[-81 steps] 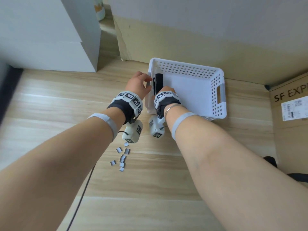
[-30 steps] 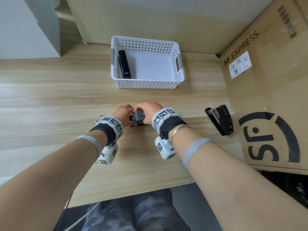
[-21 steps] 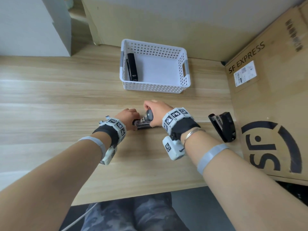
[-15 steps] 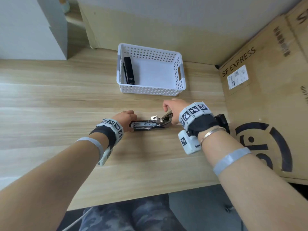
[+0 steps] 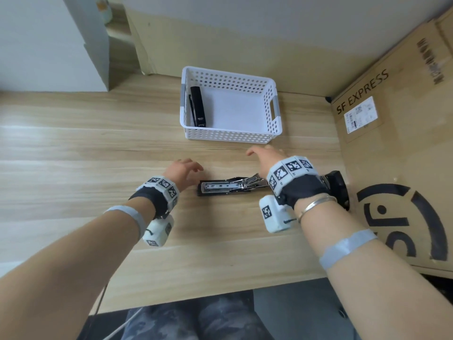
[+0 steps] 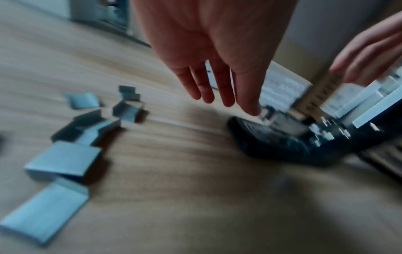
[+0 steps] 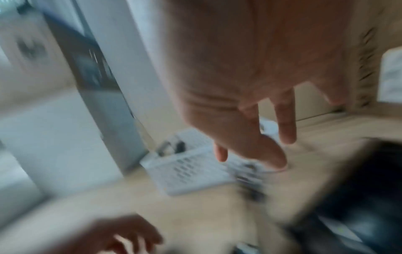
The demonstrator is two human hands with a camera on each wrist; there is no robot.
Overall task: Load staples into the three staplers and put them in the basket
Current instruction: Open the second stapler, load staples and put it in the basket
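Opened stapler (image 5: 230, 187) lies flat on the desk (image 5: 73, 168).
Left hand (image 5: 182, 171) and right hand (image 5: 266, 159) hover, fingers loosely spread, holding nothing.

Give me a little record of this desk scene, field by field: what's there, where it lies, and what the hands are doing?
Surface: light wooden desk
Container: white perforated plastic basket, at the back
In basket: one closed black stapler, by its left wall
Being loaded: black stapler flipped open flat, metal channel showing, between the hands
Waiting: third black stapler, partly hidden behind the right wrist
Supplies: loose grey staple strips on the desk
Left hand: open, holds nothing
Right hand: open, holds nothing
Beside desk: brown cardboard box
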